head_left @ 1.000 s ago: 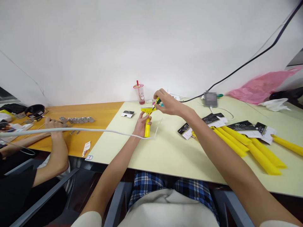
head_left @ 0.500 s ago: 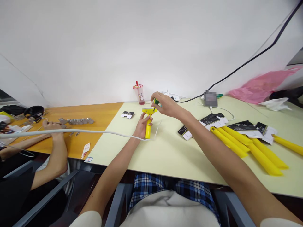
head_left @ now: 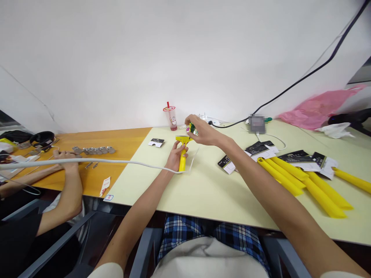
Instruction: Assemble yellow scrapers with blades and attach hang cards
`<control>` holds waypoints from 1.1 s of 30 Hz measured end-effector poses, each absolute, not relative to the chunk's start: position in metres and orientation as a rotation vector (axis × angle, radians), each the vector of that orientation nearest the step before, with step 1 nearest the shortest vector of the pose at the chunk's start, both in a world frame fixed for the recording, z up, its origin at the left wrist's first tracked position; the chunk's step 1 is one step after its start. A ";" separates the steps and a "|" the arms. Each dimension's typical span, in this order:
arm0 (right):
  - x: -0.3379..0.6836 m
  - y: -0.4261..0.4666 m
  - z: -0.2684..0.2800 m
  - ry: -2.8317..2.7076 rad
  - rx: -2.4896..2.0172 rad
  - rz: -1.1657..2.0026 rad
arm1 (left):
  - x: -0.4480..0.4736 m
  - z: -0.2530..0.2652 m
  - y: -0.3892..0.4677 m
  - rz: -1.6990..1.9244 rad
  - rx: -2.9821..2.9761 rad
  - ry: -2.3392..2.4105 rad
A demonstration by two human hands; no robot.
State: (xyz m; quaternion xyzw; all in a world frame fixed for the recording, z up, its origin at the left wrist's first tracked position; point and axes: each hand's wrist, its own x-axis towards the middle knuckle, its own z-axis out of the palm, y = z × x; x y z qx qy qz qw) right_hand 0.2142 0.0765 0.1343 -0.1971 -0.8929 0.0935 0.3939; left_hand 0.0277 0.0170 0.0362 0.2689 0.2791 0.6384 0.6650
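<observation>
My left hand (head_left: 174,159) is wrapped around the handle of a yellow scraper (head_left: 182,161). The scraper stands head-up in the picture, with a metal blade strip along its wide top. My right hand (head_left: 204,132) is closed on a small green-and-yellow screwdriver (head_left: 191,127), held over the right end of the scraper head. Its fingers hide much of the screwdriver, and I cannot tell whether the tip touches the scraper. A thin white cable (head_left: 145,163) crosses in front of my left wrist.
Yellow sleeves (head_left: 324,193) and black-and-white cards (head_left: 227,164) lie at the right. Another card (head_left: 156,143) is at the left, with a drink cup (head_left: 171,119) by the wall. A co-worker's hand (head_left: 65,156) rests near metal parts (head_left: 100,150) on the wooden table (head_left: 121,135).
The camera view has shifted slightly. My right hand has turned a little at the scraper head, and more of the screwdriver handle shows. Both hands keep their holds.
</observation>
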 end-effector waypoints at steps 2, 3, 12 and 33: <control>0.216 0.078 0.134 -2.285 -0.487 0.284 | 0.028 0.038 0.015 1.448 0.607 0.633; 0.217 0.079 0.135 -2.285 -0.495 0.289 | 0.028 0.039 0.014 1.450 0.606 0.628; 0.226 0.078 0.146 -2.225 -0.527 0.265 | 0.029 0.046 0.008 1.456 0.580 0.600; 0.225 0.078 0.144 -2.222 -0.570 0.257 | 0.022 0.046 0.012 1.485 0.613 0.583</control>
